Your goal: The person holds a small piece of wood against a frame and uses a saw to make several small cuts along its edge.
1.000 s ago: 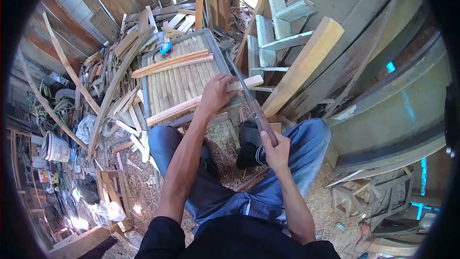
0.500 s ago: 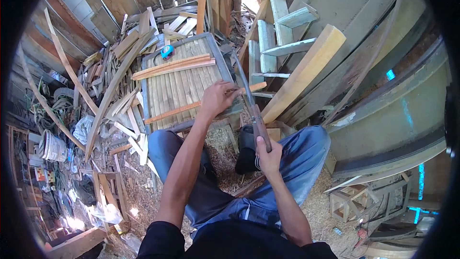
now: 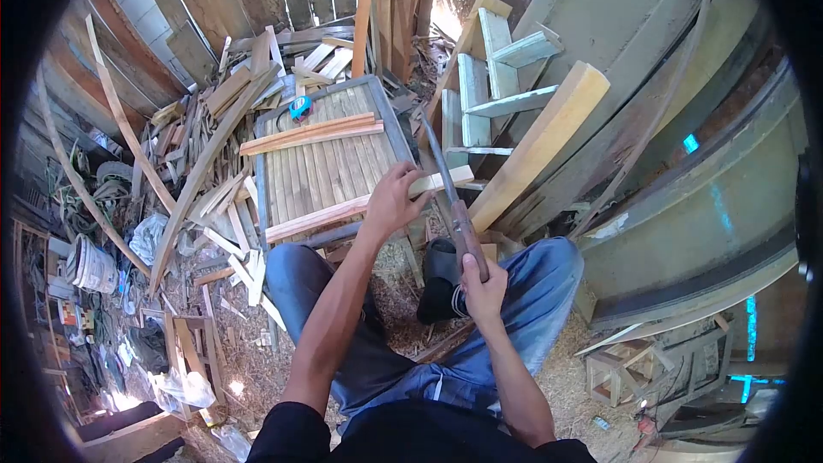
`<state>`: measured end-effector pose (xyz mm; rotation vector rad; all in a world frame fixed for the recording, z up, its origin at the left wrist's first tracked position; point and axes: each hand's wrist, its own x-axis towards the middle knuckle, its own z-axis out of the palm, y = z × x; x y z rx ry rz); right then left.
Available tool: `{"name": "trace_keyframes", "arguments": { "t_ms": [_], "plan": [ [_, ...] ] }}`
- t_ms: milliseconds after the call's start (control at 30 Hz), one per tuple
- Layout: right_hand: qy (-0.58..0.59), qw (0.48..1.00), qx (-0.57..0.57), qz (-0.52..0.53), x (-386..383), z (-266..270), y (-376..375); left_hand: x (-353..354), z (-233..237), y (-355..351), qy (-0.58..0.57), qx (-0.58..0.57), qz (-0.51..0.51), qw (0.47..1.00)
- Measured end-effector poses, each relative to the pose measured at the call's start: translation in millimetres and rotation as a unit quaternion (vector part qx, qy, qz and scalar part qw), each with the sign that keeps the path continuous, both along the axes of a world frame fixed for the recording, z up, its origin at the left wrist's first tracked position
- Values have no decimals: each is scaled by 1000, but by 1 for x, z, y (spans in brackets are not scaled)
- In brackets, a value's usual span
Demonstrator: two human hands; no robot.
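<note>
My left hand (image 3: pixel 396 201) is closed on a long wood strip (image 3: pixel 321 217) that lies across the slatted panel (image 3: pixel 321 167) and sticks out past its right edge. In my right hand (image 3: pixel 483 285) is the brown handle of a long dark-bladed tool (image 3: pixel 439 157), which looks like a saw seen edge-on. Its blade points up and away, crossing the strip just right of my left hand. More wood strips (image 3: pixel 310 135) rest farther up the panel, with a blue tape measure (image 3: pixel 300 107) above them.
Scrap wood (image 3: pixel 230 90) is heaped behind and left of the panel. A thick beam (image 3: pixel 549 141) leans at the right beside a pale wooden frame (image 3: pixel 476 107). A white bucket (image 3: pixel 91 265) stands at far left, and a small wooden frame (image 3: pixel 619 373) at lower right.
The strip under my left hand has turned to show a wider, paler face. The tool's blade has shifted slightly down, still crossing the strip. My left hand is slightly lower.
</note>
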<state>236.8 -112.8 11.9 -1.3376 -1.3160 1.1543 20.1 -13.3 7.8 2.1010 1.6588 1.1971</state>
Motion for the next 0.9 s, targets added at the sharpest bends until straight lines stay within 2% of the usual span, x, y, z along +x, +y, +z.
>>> {"name": "trace_keyframes", "arguments": {
  "t_ms": [367,467,767,900],
  "plan": [
    [-15,1000,19,11,-10,-10,7,0,0,-3,-23,-27,20,999],
    [26,1000,-13,4,-18,-5,8,2,5,-4,-31,-42,29,998],
    [-16,999,-44,12,-7,-5,-2,-2,2,-1,-20,-33,28,999],
    [-53,999,-13,0,-10,-4,-3,1,2,0,-23,-52,36,998]
  ]
}}
